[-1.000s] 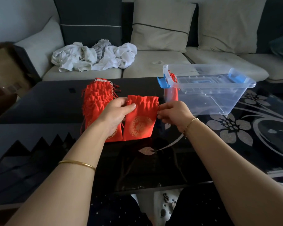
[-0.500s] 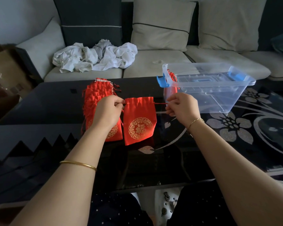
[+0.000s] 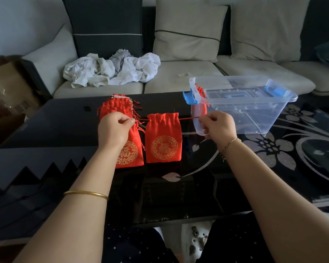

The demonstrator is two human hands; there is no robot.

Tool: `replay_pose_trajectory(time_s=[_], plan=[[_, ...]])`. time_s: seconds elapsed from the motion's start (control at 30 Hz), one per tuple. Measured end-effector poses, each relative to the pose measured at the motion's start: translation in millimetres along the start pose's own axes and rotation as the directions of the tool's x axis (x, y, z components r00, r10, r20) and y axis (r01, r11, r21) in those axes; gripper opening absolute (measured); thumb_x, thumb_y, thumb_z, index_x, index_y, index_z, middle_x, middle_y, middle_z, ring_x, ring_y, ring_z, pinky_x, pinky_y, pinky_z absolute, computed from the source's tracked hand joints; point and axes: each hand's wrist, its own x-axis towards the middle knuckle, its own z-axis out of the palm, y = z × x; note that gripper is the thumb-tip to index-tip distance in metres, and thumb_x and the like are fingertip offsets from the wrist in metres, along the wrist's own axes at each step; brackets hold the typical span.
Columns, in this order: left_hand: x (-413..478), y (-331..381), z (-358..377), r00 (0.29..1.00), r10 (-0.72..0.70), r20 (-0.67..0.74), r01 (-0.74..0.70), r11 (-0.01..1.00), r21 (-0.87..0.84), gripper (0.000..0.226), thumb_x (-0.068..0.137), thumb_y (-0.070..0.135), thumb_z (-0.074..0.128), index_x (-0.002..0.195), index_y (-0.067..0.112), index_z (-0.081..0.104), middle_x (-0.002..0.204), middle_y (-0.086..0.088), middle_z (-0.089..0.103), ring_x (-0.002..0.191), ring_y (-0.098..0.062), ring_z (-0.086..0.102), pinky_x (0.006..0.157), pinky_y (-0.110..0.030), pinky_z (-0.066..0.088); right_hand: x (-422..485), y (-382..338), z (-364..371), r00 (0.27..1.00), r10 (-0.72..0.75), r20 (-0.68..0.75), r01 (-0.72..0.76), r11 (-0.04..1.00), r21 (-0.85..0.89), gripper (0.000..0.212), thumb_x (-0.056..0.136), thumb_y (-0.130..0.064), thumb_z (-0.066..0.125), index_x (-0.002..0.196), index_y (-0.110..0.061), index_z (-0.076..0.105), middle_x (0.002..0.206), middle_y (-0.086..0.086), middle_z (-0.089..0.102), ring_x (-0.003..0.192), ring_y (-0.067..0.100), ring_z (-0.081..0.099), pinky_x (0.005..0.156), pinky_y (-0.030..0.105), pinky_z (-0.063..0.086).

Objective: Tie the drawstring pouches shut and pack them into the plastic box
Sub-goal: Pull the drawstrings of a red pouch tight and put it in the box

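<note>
A red drawstring pouch (image 3: 163, 141) with a gold round emblem hangs between my hands, its mouth gathered. My left hand (image 3: 115, 129) pinches the left cord end and my right hand (image 3: 217, 126) pinches the right cord (image 3: 188, 118), which is stretched taut. Behind my left hand lies a stack of red pouches (image 3: 120, 109) on the black table. The clear plastic box (image 3: 254, 109) with blue latches stands to the right, with a red pouch (image 3: 200, 95) at its left end and its lid lying inside.
The black glass table (image 3: 179, 196) has a silver flower pattern at the right. A sofa with cushions and crumpled white cloth (image 3: 110, 69) runs along the far side. A brown cardboard box (image 3: 6, 86) sits at the left.
My hands have moved apart, pulling the cords outward. The pouch's mouth has gathered tighter, and the right cord now stretches across to the box's edge.
</note>
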Motion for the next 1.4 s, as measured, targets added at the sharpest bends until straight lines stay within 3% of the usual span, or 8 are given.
replay_pose_trajectory(time_s=[0.17,0.3,0.4,0.57,0.8,0.93,1.17,1.4], plan=[[2.2,4.3,3.0,0.934,-0.303,0.189,0.346,0.898,-0.271,0.029,0.095,0.03,0.053,0.074,0.014,0.065,0.065,0.003,0.05,0.052,-0.008,0.04,0.048,-0.023,0.035,-0.9,-3.8,-1.4,0.903,0.355,0.243,-0.43,0.755,0.495,0.024,0.095,-0.031,0.052,0.08,-0.014,0.062,0.057,-0.004,0.045,0.048,0.006,0.039,0.045,0.017,0.039],[0.5,11.9,3.7,0.669,-0.504,0.547,0.738,0.358,-0.572,0.035,0.098,0.032,0.046,0.068,0.017,0.054,0.044,0.008,0.042,0.032,-0.003,0.032,0.033,-0.014,0.023,1.7,-4.1,-1.9,0.746,0.446,0.494,-0.655,0.361,0.663,0.034,0.097,-0.032,0.045,0.068,-0.017,0.053,0.052,-0.007,0.037,0.043,0.004,0.032,0.037,0.016,0.032],[3.0,9.0,2.5,0.623,-0.465,0.628,0.722,0.035,-0.691,0.053,0.101,0.028,0.036,0.051,0.02,0.051,0.031,0.008,0.036,0.022,-0.004,0.03,0.027,-0.013,0.022,3.5,-4.0,-5.6,0.728,0.469,0.5,-0.623,0.148,0.768,0.035,0.096,-0.026,0.046,0.063,-0.016,0.047,0.044,-0.007,0.036,0.034,0.005,0.031,0.036,0.015,0.029],[1.8,15.1,6.8,0.662,-0.458,0.593,0.658,-0.024,-0.753,0.072,0.101,0.025,0.034,0.032,0.017,0.052,0.031,0.007,0.038,0.023,-0.004,0.031,0.028,-0.012,0.023,8.8,9.2,-6.0,0.732,0.546,0.407,-0.557,0.134,0.82,0.033,0.097,-0.025,0.047,0.065,-0.016,0.049,0.035,-0.007,0.035,0.025,0.005,0.03,0.034,0.009,0.027],[0.5,44.8,0.7,0.858,-0.196,0.474,0.509,0.441,-0.739,0.033,0.098,0.035,0.043,0.069,0.023,0.051,0.096,0.008,0.071,0.095,-0.007,0.064,0.069,-0.022,0.041,3.8,-14.4,-13.0,0.954,0.295,0.047,-0.249,0.701,0.668,0.03,0.092,-0.019,0.055,0.063,-0.014,0.059,0.051,-0.004,0.044,0.042,0.007,0.036,0.042,0.019,0.033],[-7.4,59.0,-0.1,0.826,-0.093,0.555,0.505,0.561,-0.656,0.028,0.098,0.035,0.044,0.079,0.021,0.061,0.069,0.009,0.068,0.062,-0.003,0.063,0.066,-0.021,0.04,-13.6,-43.1,-5.2,0.999,-0.028,0.023,0.011,0.847,0.532,0.033,0.092,-0.018,0.054,0.061,-0.015,0.064,0.05,-0.004,0.043,0.043,0.007,0.036,0.045,0.018,0.032],[-18.8,69.9,2.8,0.819,0.078,0.569,0.312,0.772,-0.554,0.01,0.086,0.008,0.064,0.093,0.012,0.069,0.07,0.009,0.064,0.058,0.001,0.051,0.062,-0.017,0.039,-28.2,-71.6,11.2,0.942,-0.321,0.101,0.259,0.884,0.39,0.032,0.093,-0.019,0.055,0.062,-0.018,0.064,0.044,-0.016,0.053,0.046,-0.003,0.045,0.052,0.015,0.039],[-17.0,66.3,8.6,0.874,0.068,0.482,0.226,0.82,-0.526,0.011,0.089,0.015,0.062,0.084,0.011,0.071,0.062,0.002,0.058,0.051,-0.005,0.044,0.054,-0.017,0.037,-26.2,-67.8,15.4,0.949,-0.26,0.179,0.161,0.888,0.431,0.03,0.095,-0.021,0.052,0.068,-0.012,0.063,0.06,0.0,0.05,0.058,0.01,0.045,0.059,0.024,0.039]])
